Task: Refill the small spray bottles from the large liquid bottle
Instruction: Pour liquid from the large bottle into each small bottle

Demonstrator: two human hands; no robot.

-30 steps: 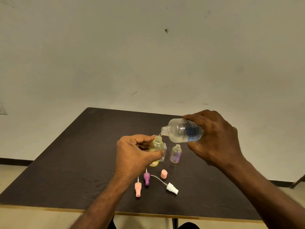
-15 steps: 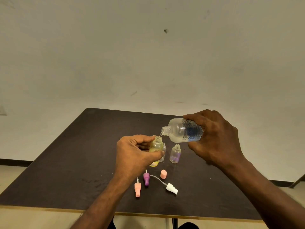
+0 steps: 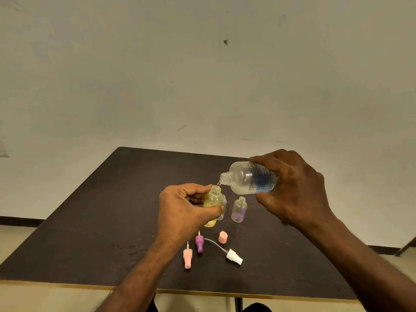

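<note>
My left hand (image 3: pixel 184 210) grips a small yellow-tinted spray bottle (image 3: pixel 213 199), uncapped and held above the table. My right hand (image 3: pixel 292 190) holds the large clear bottle (image 3: pixel 245 177) with a blue label, tipped on its side with its mouth just above the small bottle's neck. A thin stream of liquid runs between them. A small clear bottle with purple print (image 3: pixel 239 209) stands open on the table to the right. Another small clear bottle (image 3: pixel 222 207) stands mostly hidden behind the yellow one.
On the dark table (image 3: pixel 90 221) near the front lie a pink spray head (image 3: pixel 187 257), a purple spray head (image 3: pixel 199 243), a white spray head with a long tube (image 3: pixel 234 257) and a pink cap (image 3: pixel 223 236). The table's front edge is close to me.
Almost nothing has moved. Both hands keep the same pouring pose, and the large bottle stays tipped over the yellow bottle.
</note>
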